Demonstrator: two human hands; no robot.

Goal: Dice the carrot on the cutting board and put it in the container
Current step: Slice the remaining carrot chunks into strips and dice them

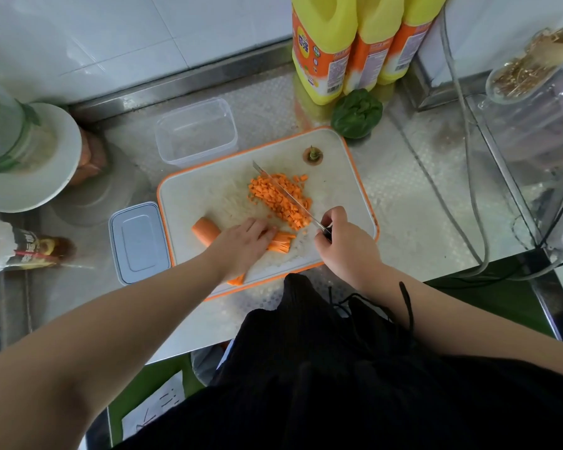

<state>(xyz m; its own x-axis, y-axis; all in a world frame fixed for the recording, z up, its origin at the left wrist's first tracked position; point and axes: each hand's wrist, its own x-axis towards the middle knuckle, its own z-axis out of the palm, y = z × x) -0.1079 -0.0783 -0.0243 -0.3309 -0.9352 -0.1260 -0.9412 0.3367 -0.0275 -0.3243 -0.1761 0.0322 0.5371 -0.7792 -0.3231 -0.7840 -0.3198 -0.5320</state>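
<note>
Mid-dice. You are pressing your left hand (244,240) down on a bundle of carrot strips (281,244) near the front of the board (338,177), fingers lying fairly flat over them, only the cut ends poking out to the right. Whether the fingertips are tucking under, I cannot tell from this angle.

Your right hand (342,240) is clamping round the handle of the knife (286,196), fingers curled tight. The blade is pointing away from you and lying across the pile of dice (281,198), not over the strips.

An uncut carrot chunk (204,229) is lying just left of your left hand, on the board. A further orange piece (236,280) is showing under your left wrist at the board's front edge. The trimmed top (312,154) is sitting apart at the far side.

The container (195,131) is standing open beyond the board's far left corner, and looks to be holding no carrot yet. Its lid (139,241) is lying left of the board.

Judgement: dicing is well along but not finished; nothing is going into the container yet.

Next move, as I read it: you are needing to bring the blade back over the strip ends and cut crosswise, keeping the fingertips clear of the edge. Then the chunk.

Hard to read:
- how much strip length is lying under your left palm
- whether the blade is touching the dice or hanging just above
- the knife handle, almost wholly covered by your grip
</note>
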